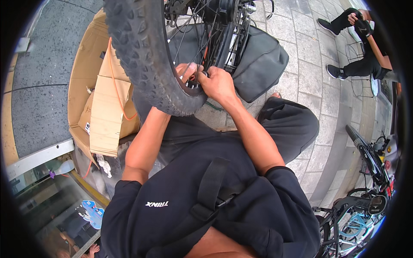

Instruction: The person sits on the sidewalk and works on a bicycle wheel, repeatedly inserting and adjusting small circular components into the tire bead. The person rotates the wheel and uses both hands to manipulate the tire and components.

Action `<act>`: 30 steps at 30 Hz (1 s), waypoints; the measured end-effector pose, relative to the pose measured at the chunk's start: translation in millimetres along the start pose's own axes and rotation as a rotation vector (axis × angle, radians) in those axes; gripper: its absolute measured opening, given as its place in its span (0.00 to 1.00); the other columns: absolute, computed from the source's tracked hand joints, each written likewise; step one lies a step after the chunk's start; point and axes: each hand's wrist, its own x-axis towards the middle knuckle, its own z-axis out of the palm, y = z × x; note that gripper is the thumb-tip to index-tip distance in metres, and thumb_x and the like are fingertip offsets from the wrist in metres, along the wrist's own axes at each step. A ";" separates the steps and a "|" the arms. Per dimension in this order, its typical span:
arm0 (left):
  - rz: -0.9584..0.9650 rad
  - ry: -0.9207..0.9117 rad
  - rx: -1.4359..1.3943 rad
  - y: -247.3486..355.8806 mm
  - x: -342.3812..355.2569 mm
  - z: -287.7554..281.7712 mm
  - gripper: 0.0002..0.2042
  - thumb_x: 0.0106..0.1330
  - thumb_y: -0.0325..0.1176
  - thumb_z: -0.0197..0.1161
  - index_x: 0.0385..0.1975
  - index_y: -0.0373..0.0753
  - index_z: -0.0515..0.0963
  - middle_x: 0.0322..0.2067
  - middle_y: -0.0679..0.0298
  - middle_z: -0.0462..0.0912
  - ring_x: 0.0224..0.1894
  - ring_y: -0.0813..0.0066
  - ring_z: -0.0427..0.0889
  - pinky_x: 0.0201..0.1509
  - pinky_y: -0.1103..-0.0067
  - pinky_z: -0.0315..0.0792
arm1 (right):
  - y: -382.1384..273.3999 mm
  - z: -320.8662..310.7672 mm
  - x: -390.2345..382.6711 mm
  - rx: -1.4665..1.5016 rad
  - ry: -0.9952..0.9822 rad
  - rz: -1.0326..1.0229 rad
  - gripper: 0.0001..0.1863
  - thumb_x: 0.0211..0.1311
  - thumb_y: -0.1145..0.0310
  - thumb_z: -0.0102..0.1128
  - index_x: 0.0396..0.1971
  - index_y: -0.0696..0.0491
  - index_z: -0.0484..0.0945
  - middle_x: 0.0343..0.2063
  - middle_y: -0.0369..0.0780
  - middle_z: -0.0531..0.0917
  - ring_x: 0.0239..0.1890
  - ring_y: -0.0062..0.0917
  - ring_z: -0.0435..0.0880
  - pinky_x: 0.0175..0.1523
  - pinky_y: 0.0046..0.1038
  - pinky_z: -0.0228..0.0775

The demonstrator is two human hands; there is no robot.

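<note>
High in my feed, the wheel (pixel 157 60) runs out of frame and partly hides the left hand (pixel 188 71), grip unreadable. The right hand (pixel 218 84) curls nearly closed at the rim (pixel 192 91), hold unclear.

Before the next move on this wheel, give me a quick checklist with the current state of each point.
1. Left hand within the ring of the tyre: ok.
2. Right hand beside it, at the tyre's inner side: ok.
3. What the fingertips grip: cannot tell, partly hidden.
4. Orange cord free of the tyre: cannot tell, it runs close by.
5. Seated person apart from the tyre: ok, off to the right.
</note>
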 end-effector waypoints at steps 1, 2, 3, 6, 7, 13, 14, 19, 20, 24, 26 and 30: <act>-0.014 0.008 0.009 0.3 0.4 1.1 0.24 0.74 0.47 0.60 0.47 0.27 0.84 0.42 0.57 0.88 0.43 0.71 0.85 0.53 0.76 0.79 | -3.7 2.4 -0.3 -0.055 0.044 0.013 0.26 0.61 0.49 0.63 0.25 0.62 0.80 0.22 0.51 0.83 0.29 0.39 0.85 0.39 0.37 0.77; -0.028 0.016 0.018 0.4 0.9 1.0 0.24 0.74 0.48 0.60 0.47 0.27 0.84 0.42 0.57 0.88 0.43 0.72 0.85 0.53 0.76 0.79 | -5.8 3.3 -0.1 -0.110 0.088 0.026 0.26 0.62 0.49 0.61 0.26 0.62 0.80 0.22 0.53 0.82 0.30 0.41 0.85 0.40 0.38 0.77; -0.063 -0.015 -0.003 0.1 1.6 0.2 0.24 0.74 0.48 0.60 0.47 0.27 0.84 0.42 0.57 0.88 0.43 0.72 0.85 0.53 0.76 0.79 | -0.3 7.3 1.8 -0.182 0.137 -0.028 0.25 0.62 0.50 0.64 0.24 0.61 0.80 0.20 0.47 0.83 0.26 0.33 0.85 0.35 0.34 0.77; -0.129 -0.078 -0.049 0.1 7.1 -6.2 0.23 0.74 0.48 0.60 0.47 0.28 0.84 0.42 0.57 0.87 0.44 0.72 0.85 0.53 0.76 0.78 | 17.3 -6.0 11.4 0.207 -0.176 0.095 0.23 0.63 0.52 0.67 0.24 0.60 0.81 0.19 0.41 0.83 0.21 0.24 0.83 0.29 0.30 0.75; -0.136 -0.090 -0.051 -0.7 7.0 -7.2 0.24 0.74 0.48 0.60 0.47 0.28 0.84 0.42 0.57 0.87 0.44 0.72 0.85 0.53 0.77 0.78 | 8.5 -18.9 1.5 0.245 -0.207 0.140 0.22 0.64 0.53 0.68 0.23 0.59 0.82 0.18 0.36 0.82 0.17 0.17 0.80 0.25 0.25 0.72; -0.221 -0.150 -0.247 -2.2 10.1 -4.6 0.22 0.71 0.48 0.66 0.47 0.31 0.83 0.38 0.62 0.86 0.41 0.76 0.81 0.46 0.79 0.75 | 5.1 -21.5 0.0 -0.022 -0.071 -0.043 0.23 0.61 0.51 0.68 0.26 0.61 0.84 0.20 0.46 0.84 0.22 0.30 0.84 0.33 0.35 0.77; -0.198 -0.150 -0.210 -6.2 12.2 -5.4 0.24 0.72 0.48 0.64 0.49 0.29 0.82 0.41 0.59 0.86 0.44 0.73 0.83 0.49 0.77 0.77 | 3.8 -19.5 -0.2 -0.074 -0.031 -0.100 0.23 0.60 0.51 0.69 0.26 0.61 0.85 0.20 0.47 0.84 0.23 0.32 0.85 0.35 0.36 0.77; -0.156 -0.137 -0.132 -16.8 14.4 -8.8 0.25 0.74 0.48 0.61 0.52 0.27 0.81 0.46 0.54 0.86 0.49 0.67 0.85 0.49 0.75 0.81 | -9.1 -18.5 7.2 -0.077 -0.104 0.009 0.21 0.57 0.54 0.67 0.26 0.61 0.85 0.24 0.52 0.85 0.33 0.42 0.88 0.43 0.39 0.79; -0.155 -0.163 -0.166 -20.9 16.5 -10.0 0.24 0.74 0.47 0.61 0.52 0.27 0.80 0.47 0.54 0.85 0.49 0.67 0.85 0.49 0.75 0.81 | -10.7 -20.0 11.0 -0.045 -0.157 0.079 0.20 0.57 0.56 0.67 0.26 0.62 0.85 0.25 0.53 0.86 0.35 0.43 0.89 0.44 0.38 0.80; -0.159 -0.150 -0.160 -23.3 17.1 -7.5 0.25 0.75 0.47 0.60 0.53 0.26 0.80 0.50 0.53 0.84 0.50 0.64 0.85 0.49 0.75 0.81 | 17.4 -5.0 15.0 0.178 -0.092 0.068 0.22 0.58 0.55 0.69 0.23 0.62 0.83 0.21 0.48 0.83 0.27 0.33 0.86 0.38 0.36 0.77; -0.140 -0.152 -0.186 -26.3 16.1 -6.7 0.25 0.75 0.48 0.60 0.54 0.26 0.79 0.51 0.53 0.83 0.51 0.63 0.85 0.52 0.73 0.81 | 18.9 -7.6 9.6 0.216 -0.080 -0.055 0.20 0.61 0.57 0.68 0.24 0.62 0.82 0.19 0.44 0.82 0.24 0.28 0.81 0.34 0.33 0.73; -0.195 -0.209 -0.200 -22.0 19.0 -10.0 0.26 0.76 0.48 0.58 0.56 0.26 0.78 0.52 0.53 0.83 0.52 0.63 0.84 0.56 0.71 0.80 | 25.4 -6.9 9.5 0.200 -0.083 -0.205 0.18 0.63 0.59 0.67 0.28 0.63 0.83 0.19 0.43 0.81 0.24 0.27 0.80 0.33 0.33 0.73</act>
